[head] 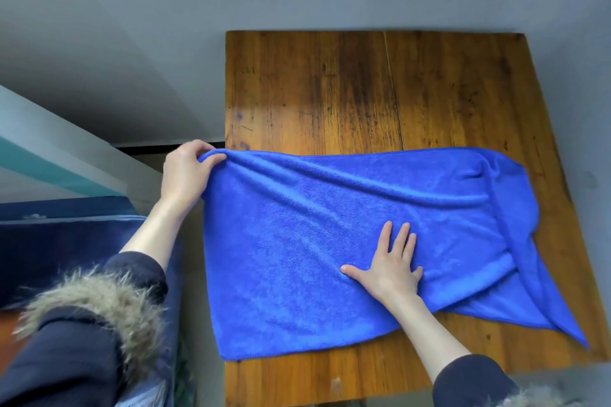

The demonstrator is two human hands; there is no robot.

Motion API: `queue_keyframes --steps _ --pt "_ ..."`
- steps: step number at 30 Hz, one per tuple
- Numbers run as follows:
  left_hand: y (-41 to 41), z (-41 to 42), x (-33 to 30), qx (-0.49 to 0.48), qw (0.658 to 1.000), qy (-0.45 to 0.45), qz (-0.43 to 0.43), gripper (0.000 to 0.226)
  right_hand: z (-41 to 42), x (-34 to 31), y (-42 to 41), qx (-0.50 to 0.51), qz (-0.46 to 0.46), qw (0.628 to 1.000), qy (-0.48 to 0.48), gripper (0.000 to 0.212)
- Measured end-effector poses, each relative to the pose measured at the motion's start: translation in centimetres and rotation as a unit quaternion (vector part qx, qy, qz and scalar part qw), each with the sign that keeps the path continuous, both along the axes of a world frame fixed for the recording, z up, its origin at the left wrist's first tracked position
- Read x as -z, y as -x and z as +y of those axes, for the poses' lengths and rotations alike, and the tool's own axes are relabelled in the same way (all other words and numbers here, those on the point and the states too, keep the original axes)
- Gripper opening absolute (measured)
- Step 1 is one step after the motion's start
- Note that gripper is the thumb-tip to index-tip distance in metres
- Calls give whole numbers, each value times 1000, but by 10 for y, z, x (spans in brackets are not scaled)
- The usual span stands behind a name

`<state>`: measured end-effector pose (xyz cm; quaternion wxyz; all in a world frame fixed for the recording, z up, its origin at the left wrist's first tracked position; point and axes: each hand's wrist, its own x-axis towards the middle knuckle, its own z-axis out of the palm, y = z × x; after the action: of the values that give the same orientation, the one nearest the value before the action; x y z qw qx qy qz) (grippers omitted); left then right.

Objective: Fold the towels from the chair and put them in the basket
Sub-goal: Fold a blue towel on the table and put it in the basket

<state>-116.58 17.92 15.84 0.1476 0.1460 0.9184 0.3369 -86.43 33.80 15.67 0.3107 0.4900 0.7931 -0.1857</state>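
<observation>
Left hand [185, 168] pinches towel [330, 241] corner at 10 o'clock, off the worktop [314, 82] edge, arm stretched out. Pull taut, then lay it flat. Right hand [391, 261], flat with fingers spread, presses mid-cloth; should sweep toward the 3 o'clock bunching. Towel lies across worktop; basket not visible.

No legible text, label, brand, number or sign was found on any surface in view. The blue towel [347, 241] carries no readable tag or print, and the wooden table [330, 82] shows only grain, scratches and dark stains, with a few bluish smudges toward 9 o'clock that form no characters.
</observation>
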Motion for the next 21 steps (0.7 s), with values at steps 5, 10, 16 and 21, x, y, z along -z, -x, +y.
queue_keyframes --steps 5,10,16,21 --pt "2 3 -2 78 979 123 140 40 -1 0 -1 -5 2 1000 -5 123" --pt "-52 13 5 164 968 110 157 38 5 -5 -10 -15 50 998 -23 102" --pt "-103 29 37 284 933 188 119 54 45 -10 -16 -10 220 962 -162 58" --pt "-93 49 45 270 926 213 152 57 122 7 -6 -40 176 974 -133 56"
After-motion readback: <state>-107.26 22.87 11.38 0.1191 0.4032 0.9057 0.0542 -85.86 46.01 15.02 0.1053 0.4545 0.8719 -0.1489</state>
